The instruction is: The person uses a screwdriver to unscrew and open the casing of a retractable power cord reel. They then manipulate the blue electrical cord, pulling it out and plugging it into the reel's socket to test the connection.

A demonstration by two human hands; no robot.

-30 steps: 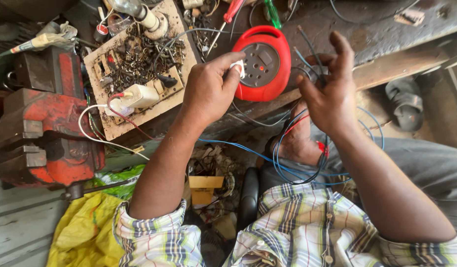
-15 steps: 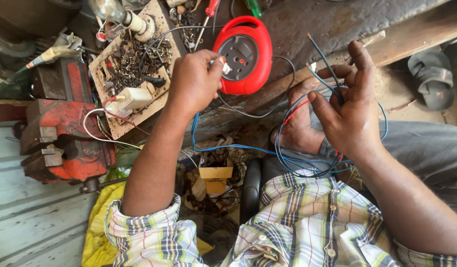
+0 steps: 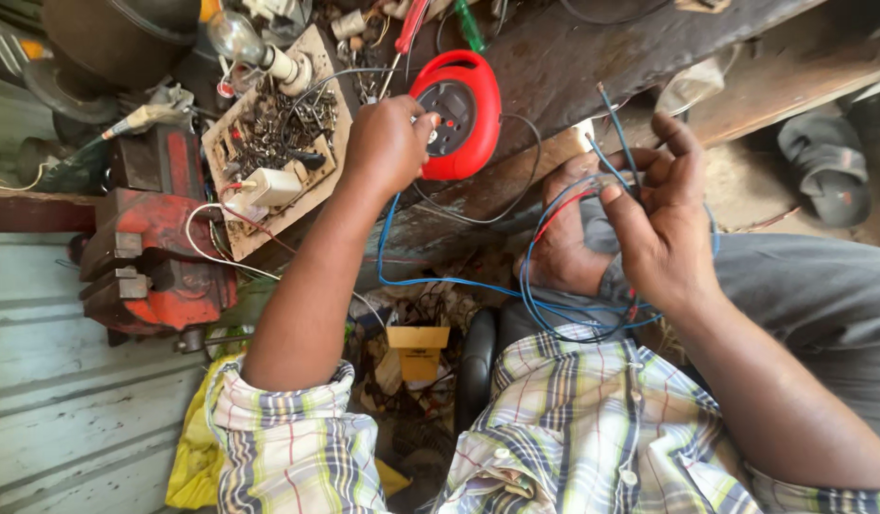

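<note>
Left hand (image 3: pixel 388 143) pinches a plug at the red reel (image 3: pixel 459 112), right hand (image 3: pixel 654 224) grips blue wire (image 3: pixel 440 282); slack may snag.

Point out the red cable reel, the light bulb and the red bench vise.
red cable reel (image 3: pixel 473 143): head view, red rim right of socket.
light bulb (image 3: pixel 232 36): head view, glass globe.
red bench vise (image 3: pixel 159 276): head view, body.

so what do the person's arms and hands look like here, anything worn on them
Both hands are bare: no gloves, rings or watch show on the left hand or right hand. Each arm wears a plaid sleeve in white, yellow-green, grey and red, rolled up around the elbow, forearms uncovered.
</note>
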